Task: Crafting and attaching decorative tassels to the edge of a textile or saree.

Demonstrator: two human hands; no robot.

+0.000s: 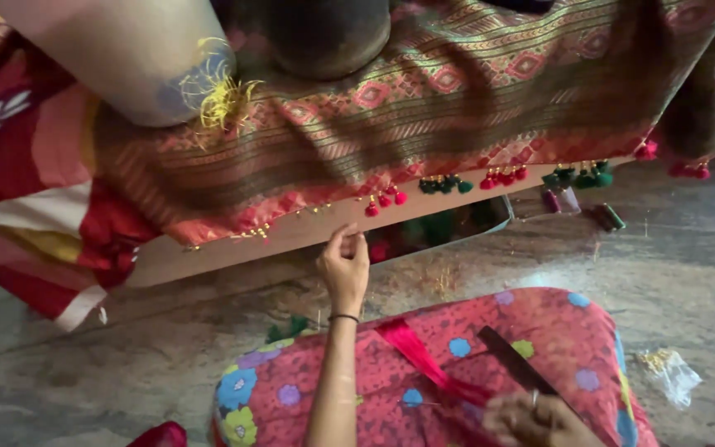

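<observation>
My left hand (344, 263) reaches up to the lower edge of a patterned red, green and gold cloth (424, 99) draped over a low board (233, 248), with fingers pinched at the hem near a red tassel (384, 201). Red and green tassels (506, 177) hang along the hem to the right. My right hand (539, 418) rests on my lap over floral red fabric (556, 331), fingers closed on a bundle of bright red thread (415, 352). A dark flat strip (513, 362) lies beside it.
A dark round pot (324, 33) and a pale cylinder (126, 58) with yellow thread (221, 95) stand on the cloth. Thread spools (606, 217) lie on the stone floor (688, 273). A crumpled clear bag (670, 372) sits at the right.
</observation>
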